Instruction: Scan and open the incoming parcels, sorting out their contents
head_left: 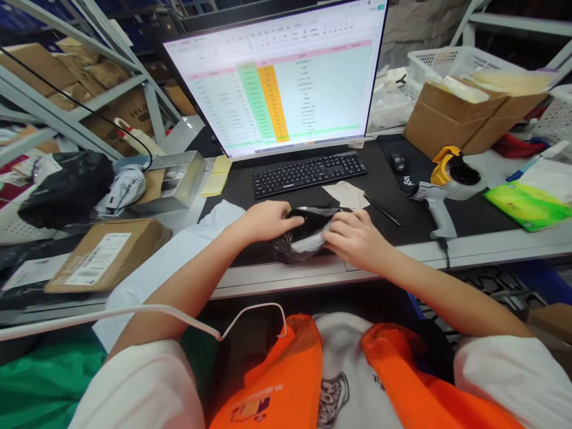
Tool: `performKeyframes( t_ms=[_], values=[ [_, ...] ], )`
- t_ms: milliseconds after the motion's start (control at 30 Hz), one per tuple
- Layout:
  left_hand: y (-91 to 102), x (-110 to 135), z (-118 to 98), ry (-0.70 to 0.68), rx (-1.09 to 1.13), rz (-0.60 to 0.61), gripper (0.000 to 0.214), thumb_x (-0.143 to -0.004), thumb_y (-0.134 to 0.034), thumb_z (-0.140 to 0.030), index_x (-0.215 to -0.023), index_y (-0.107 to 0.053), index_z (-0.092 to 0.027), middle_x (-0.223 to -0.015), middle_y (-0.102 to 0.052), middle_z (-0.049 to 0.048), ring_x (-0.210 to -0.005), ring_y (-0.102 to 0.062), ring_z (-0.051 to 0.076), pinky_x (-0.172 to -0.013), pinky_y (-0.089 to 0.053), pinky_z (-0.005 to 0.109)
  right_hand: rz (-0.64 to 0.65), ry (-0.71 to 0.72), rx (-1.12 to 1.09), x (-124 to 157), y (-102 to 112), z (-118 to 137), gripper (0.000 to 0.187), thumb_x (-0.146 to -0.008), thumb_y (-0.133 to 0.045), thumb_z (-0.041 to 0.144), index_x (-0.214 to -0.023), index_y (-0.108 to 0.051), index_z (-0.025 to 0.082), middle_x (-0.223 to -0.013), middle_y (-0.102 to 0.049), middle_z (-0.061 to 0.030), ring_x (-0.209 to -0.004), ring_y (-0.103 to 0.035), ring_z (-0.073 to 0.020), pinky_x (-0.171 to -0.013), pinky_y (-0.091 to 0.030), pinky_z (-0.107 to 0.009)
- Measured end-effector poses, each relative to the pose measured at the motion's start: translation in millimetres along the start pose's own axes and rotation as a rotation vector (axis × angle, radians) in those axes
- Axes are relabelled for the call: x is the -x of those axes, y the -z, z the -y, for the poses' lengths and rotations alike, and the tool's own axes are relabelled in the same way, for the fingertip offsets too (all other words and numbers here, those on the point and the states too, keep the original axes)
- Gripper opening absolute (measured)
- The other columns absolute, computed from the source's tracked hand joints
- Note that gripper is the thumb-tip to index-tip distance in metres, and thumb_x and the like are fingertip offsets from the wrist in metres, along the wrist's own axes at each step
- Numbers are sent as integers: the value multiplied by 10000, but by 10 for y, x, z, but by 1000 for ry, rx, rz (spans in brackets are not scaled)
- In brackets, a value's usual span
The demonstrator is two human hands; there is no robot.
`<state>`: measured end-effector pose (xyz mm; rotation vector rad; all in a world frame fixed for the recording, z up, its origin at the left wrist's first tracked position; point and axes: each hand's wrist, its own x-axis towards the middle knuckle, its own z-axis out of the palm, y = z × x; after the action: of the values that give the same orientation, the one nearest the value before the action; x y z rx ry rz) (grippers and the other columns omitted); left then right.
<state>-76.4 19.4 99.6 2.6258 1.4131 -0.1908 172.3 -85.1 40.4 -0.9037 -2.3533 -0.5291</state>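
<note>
Between my two hands, at the desk's front edge, is a black plastic bag (290,251) with its mouth spread and something whitish showing inside. My left hand (270,220) grips the bag's left rim, thumb on top. On the other side, the fingers of my right hand (355,236) are curled on the bag's right side and the whitish content. What lies deeper in the bag is hidden. Just behind it on the black mat are a pale paper slip (346,193) and a black pen (383,211).
A keyboard (308,173) lies below the monitor (286,89). To the right are a mouse (397,163), a barcode scanner (435,208), a tape dispenser (456,170) and a green packet (527,202). A cardboard parcel (107,253) lies left; a white bent rod (152,308) crosses in front.
</note>
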Motion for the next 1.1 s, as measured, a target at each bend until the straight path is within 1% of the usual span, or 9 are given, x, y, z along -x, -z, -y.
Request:
performKeyframes(
  t_ms=[100, 200, 333, 500, 600, 700, 867, 1033, 1100],
  values=[
    [-10, 93, 12, -75, -166, 66, 280, -989, -551, -422, -930, -728, -214, -1016, -797, 84, -915, -737, 281, -682, -421, 345, 19, 120, -78, 60, 13, 100, 259, -1059, -523, 100, -840, -626, 191, -870, -686, -27, -1064, -593, -207, -871, -324, -390],
    [-21, 93, 297, -17, -320, 2, 208, -938, -532, -217, -946, -740, -218, -1087, -799, 85, -1024, -740, 283, -766, -452, 350, 47, 142, -167, 275, 43, 84, 277, -1040, -497, 44, -838, -622, 189, -906, -709, -18, -1063, -611, -182, -887, -334, -386],
    [-20, 115, 501, 14, -266, -64, 208, -926, -567, -213, -1020, -752, -208, -1110, -774, 90, -1054, -718, 287, -833, -483, 365, 7, 88, -230, 454, -11, 26, 220, -998, -566, 41, -880, -670, 193, -1011, -745, -42, -1112, -631, -208, -928, -397, -395],
    [-127, 461, -122, -286, 27, -425, 267, -991, -625, -417, -1059, -732, -182, -1094, -708, 124, -1065, -666, 289, -934, -509, 394, -135, -148, -322, 411, -211, 133, 195, -999, -590, 109, -1004, -760, 204, -1246, -676, -155, -1213, -628, -273, -936, -571, -422],
    [-326, 574, -470, -362, 103, -269, 322, -1010, -622, -473, -1032, -726, -169, -1019, -701, 115, -923, -680, 255, -818, -523, 347, -174, -298, -455, 398, -305, 238, 227, -1014, -599, 150, -1116, -781, 241, -1417, -600, -166, -1292, -607, -292, -917, -629, -442],
    [-509, 498, -482, -253, 185, -104, 293, -1032, -585, -402, -1003, -728, -148, -990, -711, 119, -857, -678, 237, -766, -504, 323, -183, -359, -524, 399, -365, 284, 225, -1025, -613, 192, -1150, -791, 248, -1487, -572, -161, -1340, -593, -306, -930, -639, -460],
    [-547, 400, -93, -218, 574, -101, 457, -1046, -471, -442, -713, -627, -170, -729, -642, 41, -707, -590, 173, -697, -444, 289, -110, -485, -510, 390, -518, 172, 202, -1027, -646, 311, -1145, -778, 215, -1429, -636, -176, -1344, -600, -330, -1106, -538, -574],
    [-530, 488, 66, -155, 1106, -187, 617, -932, -576, -746, -810, -675, -149, -834, -708, 54, -750, -621, 177, -681, -484, 280, 38, -749, -763, 259, -749, 114, 810, -868, -807, 568, -1526, -560, 167, -1576, -536, -210, -1449, -519, -377, -1190, -457, -581],
    [-586, 492, 37, -61, 1357, -241, 638, -854, -658, -794, -827, -683, -156, -782, -708, 47, -682, -616, 172, -623, -489, 282, 76, -786, -951, 176, -779, 153, 690, -900, -754, 585, -1446, -623, 185, -1444, -662, -161, -1309, -638, -337, -1094, -539, -502]
  ],
)
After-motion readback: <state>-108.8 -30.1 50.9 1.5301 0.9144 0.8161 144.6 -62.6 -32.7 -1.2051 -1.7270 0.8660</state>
